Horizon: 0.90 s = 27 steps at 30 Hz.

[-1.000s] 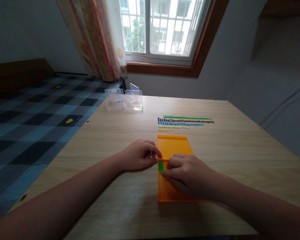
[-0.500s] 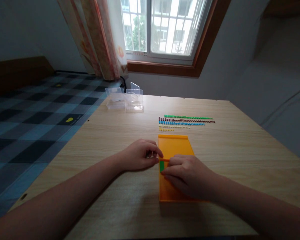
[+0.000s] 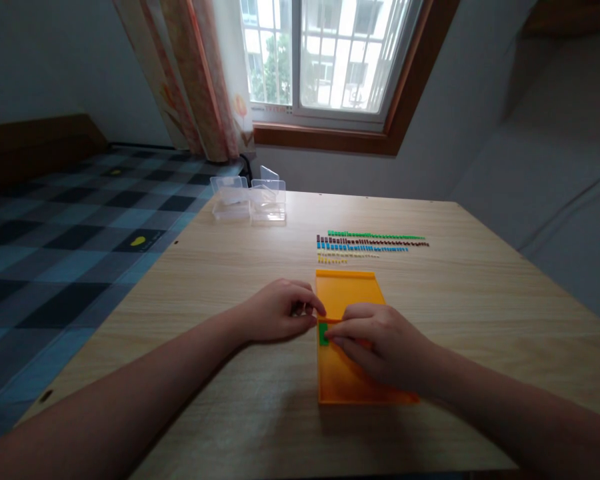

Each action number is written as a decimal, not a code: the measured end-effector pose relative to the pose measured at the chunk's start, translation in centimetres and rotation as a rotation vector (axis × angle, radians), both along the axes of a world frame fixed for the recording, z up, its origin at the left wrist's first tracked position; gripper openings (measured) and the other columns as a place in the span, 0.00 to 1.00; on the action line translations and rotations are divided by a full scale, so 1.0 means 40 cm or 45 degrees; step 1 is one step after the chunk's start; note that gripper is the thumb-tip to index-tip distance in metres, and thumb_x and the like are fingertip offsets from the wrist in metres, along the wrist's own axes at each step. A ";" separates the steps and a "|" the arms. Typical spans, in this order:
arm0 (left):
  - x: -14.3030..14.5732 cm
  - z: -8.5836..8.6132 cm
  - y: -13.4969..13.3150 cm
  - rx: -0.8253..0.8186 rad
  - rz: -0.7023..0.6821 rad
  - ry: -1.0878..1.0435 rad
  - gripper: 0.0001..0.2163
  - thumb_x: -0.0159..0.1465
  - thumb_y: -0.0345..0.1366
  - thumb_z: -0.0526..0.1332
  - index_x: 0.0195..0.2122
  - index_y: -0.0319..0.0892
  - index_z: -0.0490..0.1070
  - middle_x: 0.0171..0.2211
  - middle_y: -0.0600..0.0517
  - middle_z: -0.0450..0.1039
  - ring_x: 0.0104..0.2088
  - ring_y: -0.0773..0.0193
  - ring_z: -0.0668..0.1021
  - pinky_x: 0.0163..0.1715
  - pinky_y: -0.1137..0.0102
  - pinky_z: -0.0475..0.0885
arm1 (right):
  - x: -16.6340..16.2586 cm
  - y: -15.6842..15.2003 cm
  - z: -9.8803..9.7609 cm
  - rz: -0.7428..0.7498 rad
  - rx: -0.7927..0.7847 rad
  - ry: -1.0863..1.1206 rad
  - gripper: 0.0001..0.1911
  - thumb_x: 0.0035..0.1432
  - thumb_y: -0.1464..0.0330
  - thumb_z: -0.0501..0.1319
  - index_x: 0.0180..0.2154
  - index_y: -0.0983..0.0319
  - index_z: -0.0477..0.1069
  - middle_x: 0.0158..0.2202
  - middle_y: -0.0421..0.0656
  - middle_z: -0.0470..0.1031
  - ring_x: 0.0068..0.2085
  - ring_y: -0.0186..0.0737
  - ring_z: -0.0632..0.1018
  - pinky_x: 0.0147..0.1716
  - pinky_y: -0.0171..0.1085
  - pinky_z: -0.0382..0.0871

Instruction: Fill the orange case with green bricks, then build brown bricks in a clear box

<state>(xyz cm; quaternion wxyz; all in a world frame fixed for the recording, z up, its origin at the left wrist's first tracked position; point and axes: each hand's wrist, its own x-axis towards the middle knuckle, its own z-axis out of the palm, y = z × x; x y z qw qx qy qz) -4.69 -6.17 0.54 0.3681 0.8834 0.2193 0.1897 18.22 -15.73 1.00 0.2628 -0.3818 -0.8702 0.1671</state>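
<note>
On the bench (image 3: 480, 287), an orange case (image 3: 337, 380) lay open, its lid (image 3: 350, 291) spread on the far side. Inside the case's far left corner sat at least one green piece (image 3: 323, 337), met by the forefinger of the right hand (image 3: 380, 340); its fingers were bunched, but a grip could not be made out. By that corner, the left hand (image 3: 283, 312) held thumb and forefinger narrowly apart, any pinch unclear. Beyond stretched five rows of small pieces (image 3: 323, 245); farther left stood clear boxes (image 3: 269, 215).
</note>
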 end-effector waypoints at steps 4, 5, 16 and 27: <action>0.000 0.001 0.002 -0.123 0.057 -0.039 0.08 0.60 0.30 0.63 0.38 0.39 0.81 0.29 0.53 0.74 0.27 0.70 0.72 0.28 0.75 0.65 | 0.031 0.027 0.018 -0.137 0.101 0.154 0.13 0.69 0.69 0.57 0.41 0.62 0.81 0.30 0.44 0.77 0.32 0.37 0.76 0.32 0.35 0.68; 0.000 0.000 0.004 -0.158 0.080 -0.046 0.08 0.60 0.29 0.62 0.38 0.38 0.81 0.28 0.53 0.74 0.27 0.70 0.72 0.28 0.75 0.65 | 0.043 0.038 0.023 -0.182 0.130 0.192 0.13 0.69 0.69 0.57 0.41 0.62 0.81 0.30 0.44 0.77 0.32 0.37 0.76 0.31 0.35 0.68; 0.002 -0.010 0.012 -0.269 0.143 -0.103 0.06 0.58 0.29 0.59 0.33 0.38 0.77 0.27 0.53 0.75 0.28 0.69 0.72 0.29 0.74 0.65 | 0.141 0.265 0.078 -0.646 0.173 0.005 0.13 0.64 0.67 0.61 0.42 0.61 0.84 0.34 0.45 0.80 0.32 0.37 0.75 0.34 0.36 0.67; 0.004 -0.020 0.013 -0.289 0.174 -0.120 0.07 0.57 0.27 0.60 0.32 0.38 0.77 0.25 0.55 0.74 0.26 0.70 0.71 0.27 0.75 0.64 | 0.091 0.522 0.090 -0.774 -0.100 -0.465 0.13 0.62 0.69 0.63 0.45 0.62 0.85 0.42 0.47 0.85 0.39 0.39 0.81 0.39 0.34 0.68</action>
